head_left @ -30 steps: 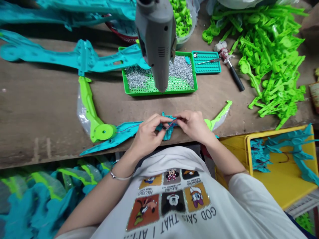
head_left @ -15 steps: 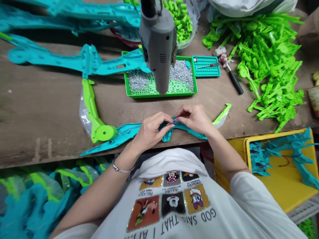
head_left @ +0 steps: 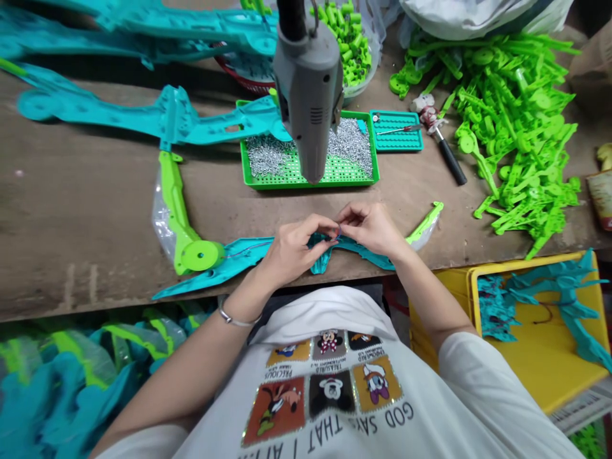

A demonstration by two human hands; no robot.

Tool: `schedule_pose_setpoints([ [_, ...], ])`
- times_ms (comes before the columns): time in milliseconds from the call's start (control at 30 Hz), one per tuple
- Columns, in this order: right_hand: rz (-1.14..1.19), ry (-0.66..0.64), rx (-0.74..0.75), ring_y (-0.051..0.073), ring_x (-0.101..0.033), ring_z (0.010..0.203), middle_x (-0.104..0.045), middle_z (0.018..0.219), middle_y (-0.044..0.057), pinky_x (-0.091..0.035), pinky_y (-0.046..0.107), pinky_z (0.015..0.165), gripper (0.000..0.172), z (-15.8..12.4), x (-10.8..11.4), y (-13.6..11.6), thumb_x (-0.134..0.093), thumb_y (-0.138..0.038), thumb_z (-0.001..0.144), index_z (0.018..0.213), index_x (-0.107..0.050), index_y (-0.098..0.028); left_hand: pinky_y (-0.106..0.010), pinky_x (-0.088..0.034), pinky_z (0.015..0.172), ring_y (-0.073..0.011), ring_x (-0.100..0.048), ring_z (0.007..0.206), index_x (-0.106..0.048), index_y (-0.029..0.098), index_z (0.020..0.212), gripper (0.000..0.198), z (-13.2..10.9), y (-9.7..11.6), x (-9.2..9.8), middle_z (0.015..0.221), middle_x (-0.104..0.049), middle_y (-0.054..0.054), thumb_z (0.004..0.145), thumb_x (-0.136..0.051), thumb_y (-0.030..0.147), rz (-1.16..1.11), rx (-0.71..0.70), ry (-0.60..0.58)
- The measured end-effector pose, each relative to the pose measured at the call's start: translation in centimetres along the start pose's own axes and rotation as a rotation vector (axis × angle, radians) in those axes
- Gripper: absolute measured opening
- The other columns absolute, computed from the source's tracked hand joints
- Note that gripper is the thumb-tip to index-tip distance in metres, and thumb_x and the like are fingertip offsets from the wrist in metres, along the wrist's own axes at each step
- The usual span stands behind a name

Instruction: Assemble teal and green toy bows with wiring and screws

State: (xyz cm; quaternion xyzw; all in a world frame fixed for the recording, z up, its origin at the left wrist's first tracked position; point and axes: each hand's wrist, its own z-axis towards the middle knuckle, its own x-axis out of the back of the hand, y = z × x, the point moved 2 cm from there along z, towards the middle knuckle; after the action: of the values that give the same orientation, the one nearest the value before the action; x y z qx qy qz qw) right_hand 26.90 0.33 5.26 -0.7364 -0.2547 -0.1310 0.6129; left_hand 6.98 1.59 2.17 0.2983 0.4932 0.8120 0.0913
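A teal and lime-green toy bow (head_left: 224,255) lies along the near edge of the wooden table (head_left: 86,210). My left hand (head_left: 294,248) and my right hand (head_left: 370,228) meet over its teal middle grip. Both pinch a thin red string (head_left: 335,233) between thumb and fingertips, right at the grip. The left lime limb (head_left: 174,204) curves away up the table, and the right lime tip (head_left: 428,217) pokes out beyond my right hand.
A grey electric screwdriver (head_left: 308,95) hangs above a green tray of screws (head_left: 268,182). Beside it lie a small teal tray (head_left: 396,131) and a black-handled tool (head_left: 449,156). Lime parts (head_left: 521,121) pile at right, teal bow frames (head_left: 143,115) at back, a yellow crate (head_left: 540,344) below right.
My hands have drawn closer together over the grip, and the red string that stood out between them is now mostly hidden under my fingertips. The view has shifted slightly.
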Motion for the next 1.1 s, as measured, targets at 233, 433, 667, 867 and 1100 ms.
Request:
schedule_pose_setpoints([
  [233,0.105,-0.056,-0.010,0.013,-0.064,0.068,-0.067,0.070,-0.003,-0.044,0.022,0.060,0.012,0.2,-0.7,0.8,-0.070,-0.022,0.075,0.078,-0.059,-0.018,-0.027,-0.054,0.079,-0.0142,-0.064,0.088,-0.070,0.024,0.126,0.030,0.5,0.2,-0.4,0.099,-0.061,-0.004,0.096,-0.067,0.021,0.114,-0.109,0.033],
  [433,0.324,-0.114,-0.038,0.015,-0.073,0.078,-0.071,0.081,-0.001,-0.056,0.025,0.070,0.024,0.1,-0.8,0.5,-0.070,-0.020,0.075,0.093,-0.054,-0.020,-0.033,-0.052,0.087,-0.0186,-0.066,0.100,-0.069,0.019,0.097,0.005,0.6,0.3,-0.5,0.108,-0.067,-0.007,0.093,-0.067,0.018,0.072,-0.065,0.025],
  [667,-0.044,0.085,0.075,0.012,-0.065,0.072,-0.070,0.089,0.001,-0.054,0.025,0.068,0.022,-2.9,0.4,-2.1,-0.070,-0.022,0.084,0.106,-0.068,-0.019,-0.034,-0.045,0.078,-0.0185,-0.065,0.083,-0.059,0.020,0.094,0.008,-0.1,-0.1,-1.1,0.086,-0.070,-0.001,0.095,-0.066,0.025,0.241,0.073,0.108],
  [867,-0.047,0.155,0.007,0.009,-0.058,0.060,-0.067,0.076,-0.001,-0.051,0.023,0.063,0.037,-4.3,-1.0,-3.5,-0.076,-0.044,0.087,0.115,-0.071,-0.020,-0.036,-0.043,0.078,-0.0214,-0.066,0.084,-0.059,0.021,0.095,0.011,-0.8,0.4,-2.3,0.087,-0.072,-0.003,0.098,-0.062,0.032,0.362,0.093,0.211],
  [1100,0.046,0.089,-0.078,0.011,-0.063,0.063,-0.072,0.077,0.001,-0.051,0.023,0.062,0.031,-2.8,-1.3,-1.6,-0.072,-0.047,0.088,0.099,-0.074,-0.017,-0.036,-0.044,0.075,-0.0207,-0.065,0.079,-0.061,0.022,0.087,0.014,-1.3,1.0,-3.6,0.079,-0.070,-0.004,0.100,-0.057,0.026,0.474,0.044,0.276],
])
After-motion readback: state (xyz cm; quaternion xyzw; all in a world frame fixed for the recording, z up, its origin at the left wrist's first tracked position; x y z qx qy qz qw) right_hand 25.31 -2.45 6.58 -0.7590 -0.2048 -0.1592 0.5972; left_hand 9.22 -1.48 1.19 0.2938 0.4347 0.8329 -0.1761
